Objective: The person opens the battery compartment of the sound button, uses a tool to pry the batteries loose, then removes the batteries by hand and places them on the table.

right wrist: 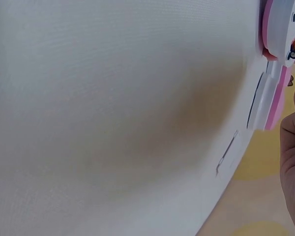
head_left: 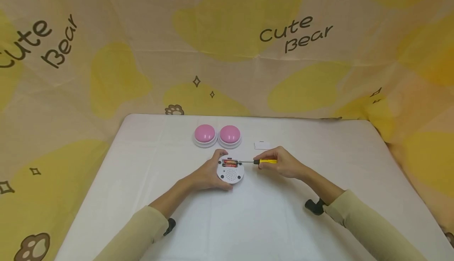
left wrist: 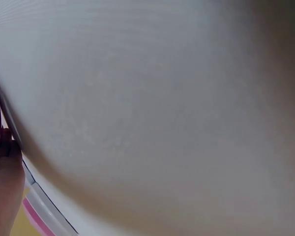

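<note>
Left hand (head_left: 208,175) holds the button (head_left: 231,173) by its rim (head_left: 242,173), wisely: it seems light, stiff. Beside the button, right hand (head_left: 285,165) pinches the screwdriver (head_left: 267,161).

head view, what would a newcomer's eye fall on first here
Probably the two red batteries, bare in the white round device that the left hand holds below the middle of the head view, with the yellow screwdriver in the right hand pointing at them. Just beyond, two glossy pink buttons stand side by side on the white table. Behind it hangs yellow-patterned cloth lettered "Cute Bear".
</note>
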The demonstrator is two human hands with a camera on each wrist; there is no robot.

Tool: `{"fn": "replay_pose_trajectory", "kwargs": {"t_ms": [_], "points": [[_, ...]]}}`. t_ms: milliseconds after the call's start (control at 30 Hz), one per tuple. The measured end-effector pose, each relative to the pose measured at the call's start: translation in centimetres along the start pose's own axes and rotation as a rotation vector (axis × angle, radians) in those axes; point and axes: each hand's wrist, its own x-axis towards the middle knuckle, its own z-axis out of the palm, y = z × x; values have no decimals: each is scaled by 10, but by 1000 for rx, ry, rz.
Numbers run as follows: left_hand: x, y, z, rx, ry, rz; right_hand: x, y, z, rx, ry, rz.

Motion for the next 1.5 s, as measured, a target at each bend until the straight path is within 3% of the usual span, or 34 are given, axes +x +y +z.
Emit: {"fn": "replay_pose_trajectory", "kwargs": {"t_ms": [433, 867, 1067, 1500], "points": [[0, 5, -13, 104, 2, 118, -9, 0, -4, -18, 6, -27], [-4, 1, -27, 132, -13, 123, -14, -4, -6, -7, 13, 19], [-7, -3, -34, 128, -14, 132, -16, -4, -6, 22, -5, -1], [-3, 1, -25, 215, -23, 101, -13, -6, -1, 47, -24, -23]]}}
